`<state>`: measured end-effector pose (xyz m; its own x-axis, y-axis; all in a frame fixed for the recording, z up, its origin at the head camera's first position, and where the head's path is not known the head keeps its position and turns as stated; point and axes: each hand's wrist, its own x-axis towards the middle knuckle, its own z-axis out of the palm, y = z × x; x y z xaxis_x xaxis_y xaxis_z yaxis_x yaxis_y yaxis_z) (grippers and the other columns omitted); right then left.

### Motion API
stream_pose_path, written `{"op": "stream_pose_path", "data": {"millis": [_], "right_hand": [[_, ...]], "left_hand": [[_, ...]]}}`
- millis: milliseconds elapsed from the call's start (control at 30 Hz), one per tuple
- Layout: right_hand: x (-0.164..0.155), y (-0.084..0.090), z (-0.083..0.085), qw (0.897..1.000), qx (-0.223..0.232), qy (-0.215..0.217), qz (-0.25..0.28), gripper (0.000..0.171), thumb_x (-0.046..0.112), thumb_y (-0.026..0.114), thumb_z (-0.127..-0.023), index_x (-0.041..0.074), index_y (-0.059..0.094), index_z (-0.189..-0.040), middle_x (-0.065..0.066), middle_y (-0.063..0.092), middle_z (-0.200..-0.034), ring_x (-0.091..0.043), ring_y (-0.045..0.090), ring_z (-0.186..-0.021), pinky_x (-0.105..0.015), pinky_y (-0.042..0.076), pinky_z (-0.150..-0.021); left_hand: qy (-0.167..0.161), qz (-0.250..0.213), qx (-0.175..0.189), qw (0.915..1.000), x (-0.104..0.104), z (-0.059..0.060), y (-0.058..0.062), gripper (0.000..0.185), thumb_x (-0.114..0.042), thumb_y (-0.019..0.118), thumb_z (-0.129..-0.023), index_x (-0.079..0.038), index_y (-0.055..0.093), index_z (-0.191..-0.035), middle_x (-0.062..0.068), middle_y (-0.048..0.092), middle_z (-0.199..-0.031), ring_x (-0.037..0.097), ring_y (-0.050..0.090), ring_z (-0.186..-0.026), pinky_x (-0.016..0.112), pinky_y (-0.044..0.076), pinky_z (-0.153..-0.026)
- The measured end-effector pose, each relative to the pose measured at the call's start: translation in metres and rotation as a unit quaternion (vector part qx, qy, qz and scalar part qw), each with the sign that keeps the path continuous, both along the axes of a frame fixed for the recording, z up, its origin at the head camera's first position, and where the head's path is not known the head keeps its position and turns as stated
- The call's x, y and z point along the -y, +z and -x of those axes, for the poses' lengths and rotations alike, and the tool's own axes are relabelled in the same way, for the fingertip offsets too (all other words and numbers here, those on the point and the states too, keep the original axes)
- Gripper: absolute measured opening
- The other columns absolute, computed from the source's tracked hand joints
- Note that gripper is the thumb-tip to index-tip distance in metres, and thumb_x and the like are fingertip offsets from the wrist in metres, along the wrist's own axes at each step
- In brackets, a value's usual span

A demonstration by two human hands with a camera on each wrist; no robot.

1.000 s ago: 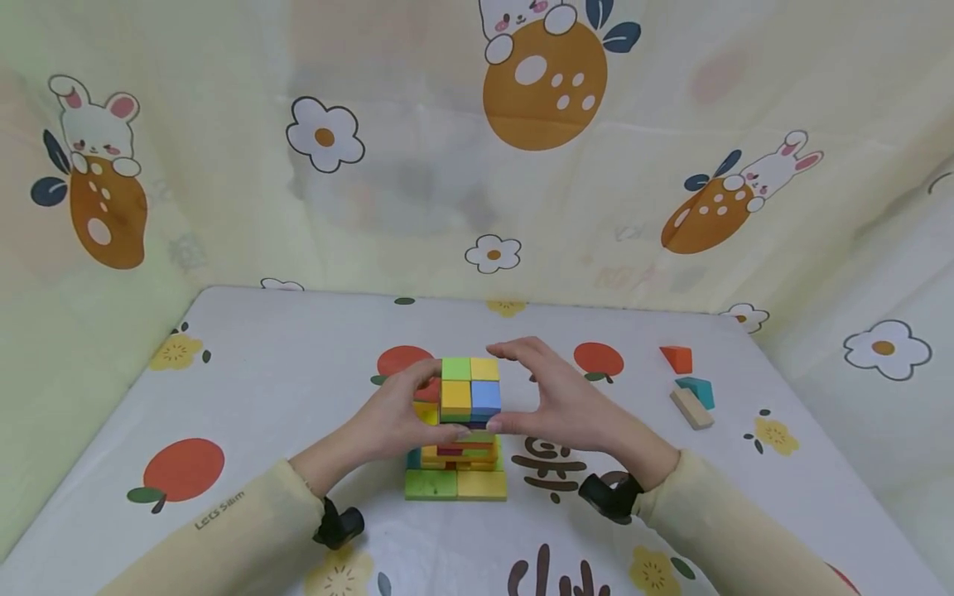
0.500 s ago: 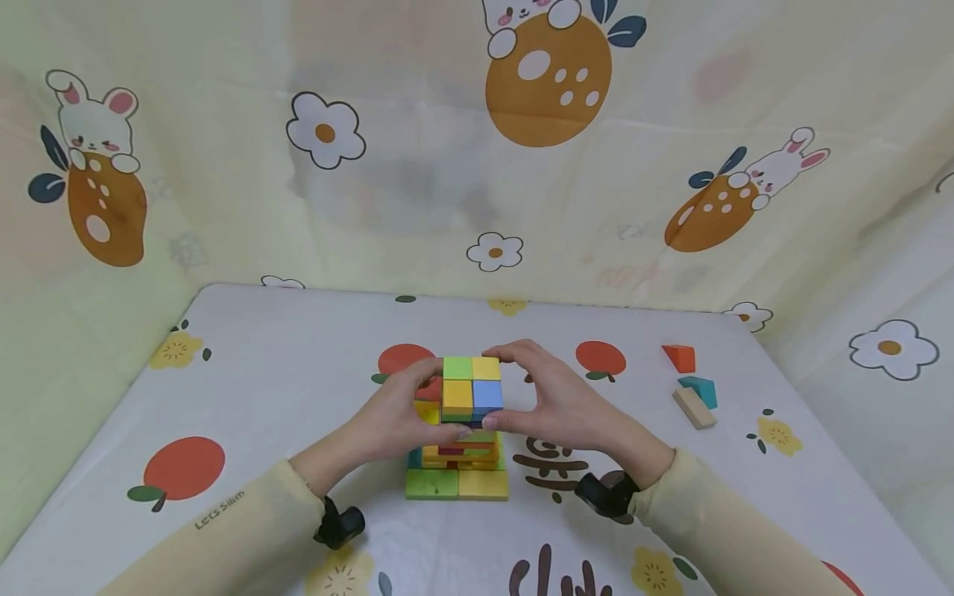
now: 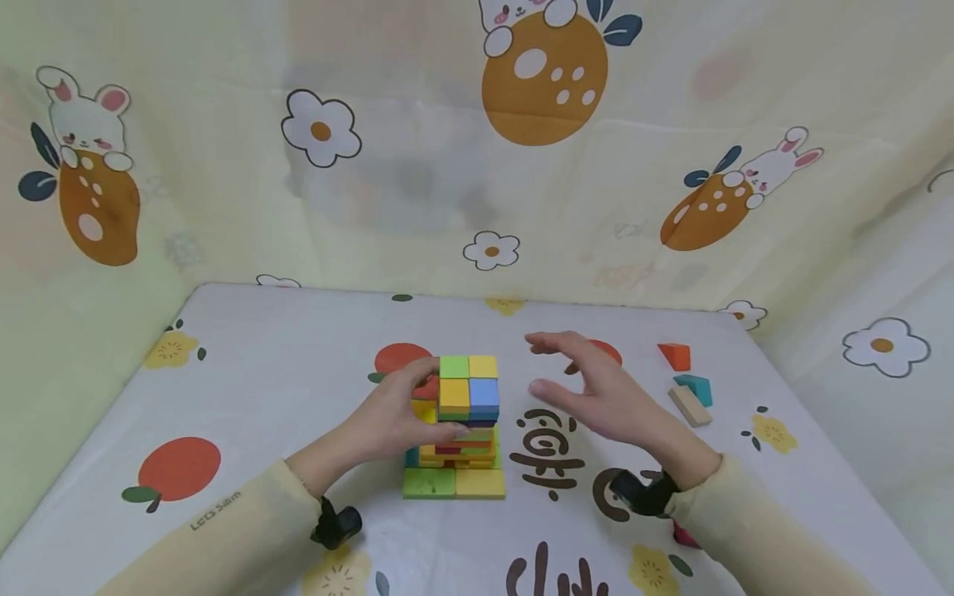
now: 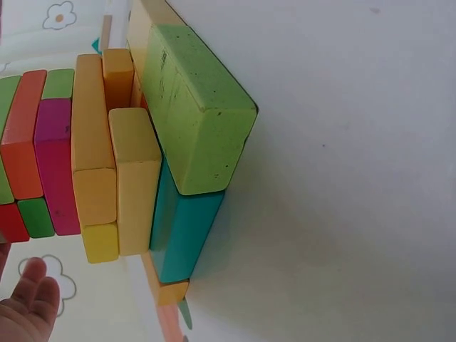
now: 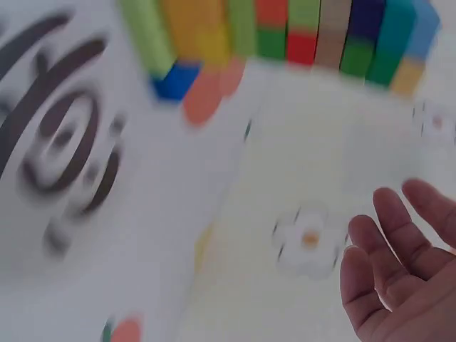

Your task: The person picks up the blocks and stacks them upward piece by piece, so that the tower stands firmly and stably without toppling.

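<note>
A tower of coloured wooden blocks (image 3: pixel 465 422) stands at the middle of the white printed table (image 3: pixel 283 372). Its top layer shows green, yellow and blue squares (image 3: pixel 469 385). My left hand (image 3: pixel 428 397) grips the tower's upper part from the left, thumb on the near face and fingers round the far side. My right hand (image 3: pixel 544 364) hovers a little to the right of the tower, fingers spread and holding nothing. The left wrist view shows the tower's base, with a green block (image 4: pixel 199 107) and a teal block (image 4: pixel 182 228). The blurred right wrist view shows the tower (image 5: pixel 285 28) and my straight fingers (image 5: pixel 399 271).
Three loose blocks lie at the right of the table: an orange wedge (image 3: pixel 676 356), a teal block (image 3: pixel 696 387) and a plain wooden bar (image 3: pixel 690 406). Printed cloth walls (image 3: pixel 224 207) close the table in at the back and on both sides.
My right hand has let go of the tower's top and moved off to the right, opening. The left hand keeps its hold and the tower stands as before.
</note>
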<state>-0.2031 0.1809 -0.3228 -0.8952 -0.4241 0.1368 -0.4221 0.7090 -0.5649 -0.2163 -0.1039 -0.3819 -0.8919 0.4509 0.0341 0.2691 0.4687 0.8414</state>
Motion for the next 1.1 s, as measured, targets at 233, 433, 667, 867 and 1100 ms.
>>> {"op": "stream_pose_path", "data": {"millis": [233,433,667,867,1100], "right_hand": [[-0.083,-0.014,-0.001,0.995,-0.007,-0.077,-0.056,0.037,0.020,0.068,-0.099,0.004,0.064,-0.132,-0.010,0.072,-0.119,-0.026,0.065,-0.106,-0.035,0.055,-0.085],[-0.143,-0.036,0.001,0.986,0.022,-0.136,-0.099,0.038,0.016,0.069,-0.097,-0.001,0.063,-0.131,-0.011,0.072,-0.106,-0.027,0.066,-0.097,-0.022,0.054,-0.071],[-0.183,-0.049,0.010,0.970,0.038,-0.192,-0.148,0.036,0.013,0.068,-0.096,-0.008,0.063,-0.125,-0.016,0.066,-0.094,-0.031,0.060,-0.088,-0.028,0.049,-0.063],[-0.194,-0.063,0.013,0.930,0.127,-0.248,-0.241,0.045,0.029,0.071,-0.093,-0.011,0.066,-0.114,-0.014,0.065,-0.084,-0.024,0.054,-0.075,-0.031,0.046,-0.058],[-0.194,-0.067,0.015,0.916,0.166,-0.273,-0.244,0.049,0.034,0.076,-0.090,-0.010,0.066,-0.110,-0.017,0.065,-0.088,-0.027,0.056,-0.081,-0.034,0.050,-0.064]], "left_hand": [[0.006,0.006,-0.007,0.9999,0.003,0.000,0.002,0.071,-0.034,0.089,-0.079,-0.013,0.056,-0.139,0.003,0.063,-0.133,0.035,0.054,-0.133,0.057,0.047,-0.111],[0.006,-0.003,-0.007,1.0000,0.005,0.000,0.001,0.070,-0.033,0.089,-0.079,-0.013,0.056,-0.137,0.003,0.063,-0.132,0.035,0.053,-0.133,0.058,0.045,-0.113],[0.008,-0.001,-0.002,1.0000,0.004,0.000,0.000,0.069,-0.033,0.088,-0.080,-0.012,0.056,-0.138,0.006,0.062,-0.135,0.039,0.051,-0.135,0.059,0.046,-0.112],[0.008,0.004,0.002,1.0000,0.001,-0.001,-0.001,0.071,-0.033,0.088,-0.081,-0.011,0.055,-0.139,0.008,0.060,-0.138,0.041,0.051,-0.136,0.059,0.047,-0.110],[0.006,0.008,0.000,1.0000,-0.002,-0.001,-0.001,0.072,-0.032,0.087,-0.081,-0.011,0.054,-0.141,0.008,0.060,-0.139,0.041,0.052,-0.136,0.059,0.048,-0.110]]}}
